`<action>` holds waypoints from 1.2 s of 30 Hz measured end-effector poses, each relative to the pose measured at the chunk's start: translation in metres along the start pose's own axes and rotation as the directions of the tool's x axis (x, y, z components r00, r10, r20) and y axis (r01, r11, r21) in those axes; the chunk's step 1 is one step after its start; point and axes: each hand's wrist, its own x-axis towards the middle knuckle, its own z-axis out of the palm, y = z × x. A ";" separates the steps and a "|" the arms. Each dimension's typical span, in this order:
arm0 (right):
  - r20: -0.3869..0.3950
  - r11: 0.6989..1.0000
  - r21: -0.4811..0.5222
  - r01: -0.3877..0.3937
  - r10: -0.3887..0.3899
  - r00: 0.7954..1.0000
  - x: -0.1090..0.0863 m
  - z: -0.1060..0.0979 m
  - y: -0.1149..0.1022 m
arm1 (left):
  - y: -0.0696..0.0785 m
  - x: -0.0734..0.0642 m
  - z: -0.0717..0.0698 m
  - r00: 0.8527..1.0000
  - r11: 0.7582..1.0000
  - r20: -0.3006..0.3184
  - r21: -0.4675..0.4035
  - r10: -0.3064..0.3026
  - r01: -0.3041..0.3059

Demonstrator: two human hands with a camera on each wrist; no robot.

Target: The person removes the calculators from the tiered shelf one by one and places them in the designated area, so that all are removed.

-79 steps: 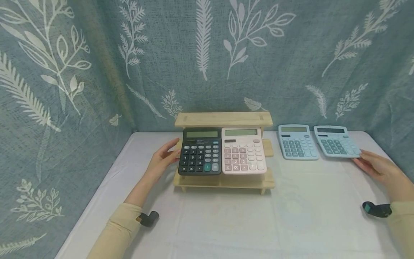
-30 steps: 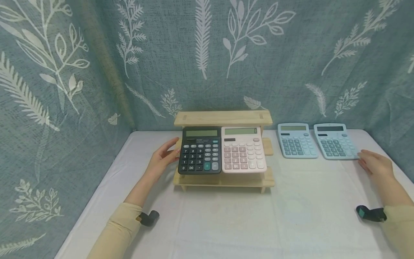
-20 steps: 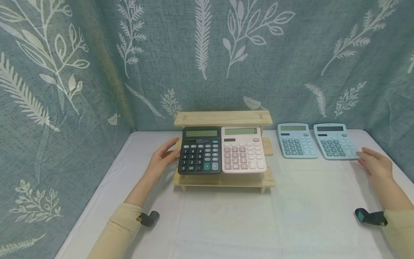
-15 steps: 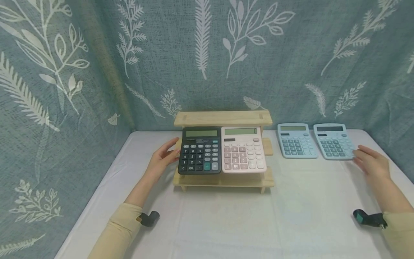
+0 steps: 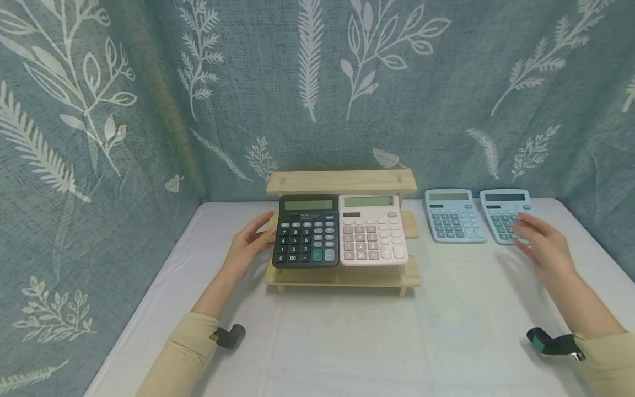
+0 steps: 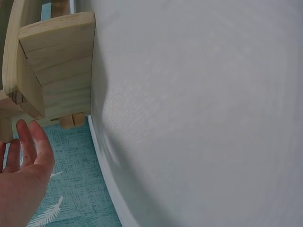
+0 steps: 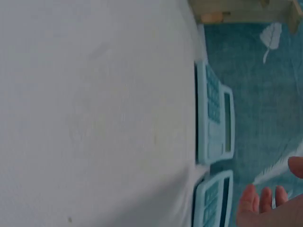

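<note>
My left hand (image 5: 247, 246) is beside the left end of the wooden stand (image 5: 342, 280), its relaxed fingertips right at the shelf's edge. In the left wrist view those fingers (image 6: 41, 142) hold nothing. On the stand lean a black calculator (image 5: 306, 231) and, to its right, a pale pink calculator (image 5: 373, 231) with a 0 on its display. Two light blue calculators lie on the table at the right, a left one (image 5: 453, 216) and a right one (image 5: 502, 207). My right hand (image 5: 548, 251), holding nothing, overlaps the lower right part of the right blue calculator in the head view.
A white cloth (image 5: 342, 342) covers the table. Behind and on both sides hangs a blue-green curtain (image 5: 268, 94) with leaf prints. Each wrist carries a dark camera mount, the left one (image 5: 230, 335) and the right one (image 5: 550, 342) both close over the cloth.
The right blue calculator, tilted in my right hand at first, now lies flat on the table. My right hand has let go and moved left across its corner. My left hand has not moved.
</note>
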 end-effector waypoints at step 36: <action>0.430 0.985 -0.112 0.135 -0.075 0.900 -0.099 0.116 -0.020 | 0.001 -0.001 0.002 1.000 1.000 -0.004 -0.029 -0.011 0.011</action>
